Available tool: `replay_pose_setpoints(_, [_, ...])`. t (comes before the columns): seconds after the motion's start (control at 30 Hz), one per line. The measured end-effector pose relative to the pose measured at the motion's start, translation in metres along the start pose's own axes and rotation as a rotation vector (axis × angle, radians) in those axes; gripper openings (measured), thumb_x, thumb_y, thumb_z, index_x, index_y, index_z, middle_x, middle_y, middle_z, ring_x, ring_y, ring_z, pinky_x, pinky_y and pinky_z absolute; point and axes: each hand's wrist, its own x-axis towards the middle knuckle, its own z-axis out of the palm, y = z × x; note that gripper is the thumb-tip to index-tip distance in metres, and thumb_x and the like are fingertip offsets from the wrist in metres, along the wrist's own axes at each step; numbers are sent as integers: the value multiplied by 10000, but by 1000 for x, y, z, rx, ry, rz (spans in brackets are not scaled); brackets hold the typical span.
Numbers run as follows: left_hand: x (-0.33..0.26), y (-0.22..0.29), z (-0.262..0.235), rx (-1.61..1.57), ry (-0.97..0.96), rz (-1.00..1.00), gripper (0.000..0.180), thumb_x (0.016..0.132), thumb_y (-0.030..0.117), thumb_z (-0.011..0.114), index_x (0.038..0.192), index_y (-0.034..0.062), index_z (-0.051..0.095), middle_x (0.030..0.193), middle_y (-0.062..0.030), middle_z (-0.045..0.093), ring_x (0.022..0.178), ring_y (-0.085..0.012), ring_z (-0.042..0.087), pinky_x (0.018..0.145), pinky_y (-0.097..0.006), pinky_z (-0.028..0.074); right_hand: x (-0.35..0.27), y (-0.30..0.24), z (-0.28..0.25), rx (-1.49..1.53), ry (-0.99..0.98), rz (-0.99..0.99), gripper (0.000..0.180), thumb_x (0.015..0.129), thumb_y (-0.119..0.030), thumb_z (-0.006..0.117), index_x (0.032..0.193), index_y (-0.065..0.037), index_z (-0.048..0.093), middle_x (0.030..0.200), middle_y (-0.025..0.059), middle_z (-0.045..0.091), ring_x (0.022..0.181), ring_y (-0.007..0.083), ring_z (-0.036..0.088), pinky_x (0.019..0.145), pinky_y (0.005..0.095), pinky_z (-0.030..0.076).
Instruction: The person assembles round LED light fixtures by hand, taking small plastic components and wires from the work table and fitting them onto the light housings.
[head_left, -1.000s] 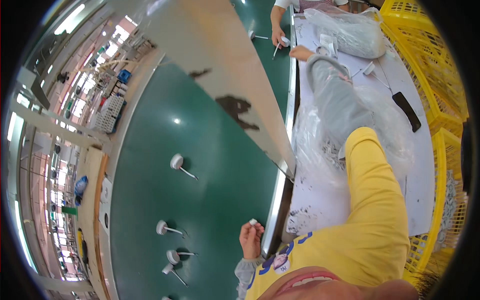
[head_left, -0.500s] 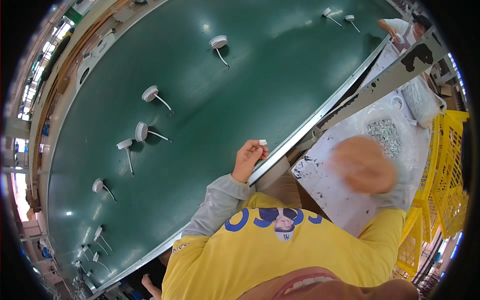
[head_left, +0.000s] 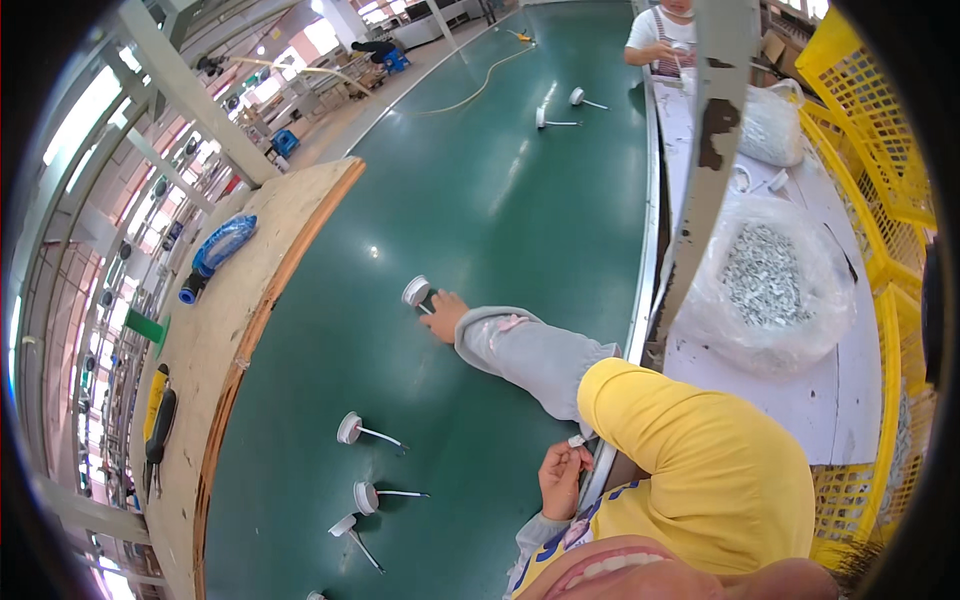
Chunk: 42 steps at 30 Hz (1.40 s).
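My right hand [head_left: 446, 316] reaches across the green belt [head_left: 480, 420] to a round white fitting [head_left: 416, 290] with a short cable. The fingers are apart on either side of the cable; no firm grip on it shows. My left hand [head_left: 562, 478] stays close to the belt's metal edge, pinching a small white connector [head_left: 576, 441] between thumb and finger. Nearer on the belt lie more round white fittings with cables, among them one fitting [head_left: 349, 428], a second fitting [head_left: 366, 497] and a third fitting [head_left: 343, 525].
To the right, a clear plastic bag [head_left: 765, 280] of small metallic-looking pieces rests on a white work surface [head_left: 845, 400]. A chipped post [head_left: 712, 150] rises beside the belt. Yellow crates [head_left: 870, 130] line the far right. A co-worker [head_left: 665, 45] sits further up. Left is a wooden board [head_left: 290, 240] with tools.
My view has swung toward the belt's far end. My right hand has moved from beside the bag to a fitting on the belt. The connector remains in my left hand.
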Motion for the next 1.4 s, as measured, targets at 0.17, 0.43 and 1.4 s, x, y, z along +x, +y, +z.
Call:
replay_pose_setpoints(0.17, [-6, 10, -15, 28, 34, -35, 185, 899, 54, 454, 1078, 18, 486, 873, -96, 555, 792, -148, 518, 696, -268, 425, 35, -14, 6, 75, -41, -5, 292, 806, -211, 532, 1095, -241, 568, 1143, 63, 507, 1138, 271, 421, 893, 403, 359])
replay_pose_setpoints(0.43, [-3, 8, -6, 89, 13, -60, 189, 891, 104, 486, 1062, 24, 496, 896, -72, 555, 778, -137, 514, 683, -256, 422, 20, 12, -31, 653, 131, -99, 268, 779, -4, 491, 1028, -100, 517, 907, 97, 608, 787, 259, 596, 690, 384, 450])
replay_pose_setpoints(1.4, [-8, 46, 8, 45, -11, 206, 801, 765, 640, 476, 1305, 77, 294, 1230, -99, 429, 1078, -243, 468, 831, -358, 438, -291, -13, -211, 1242, -447, -30, 190, 818, -61, 567, 946, -45, 427, 775, 83, 643, 396, 17, 403, 358, 155, 310])
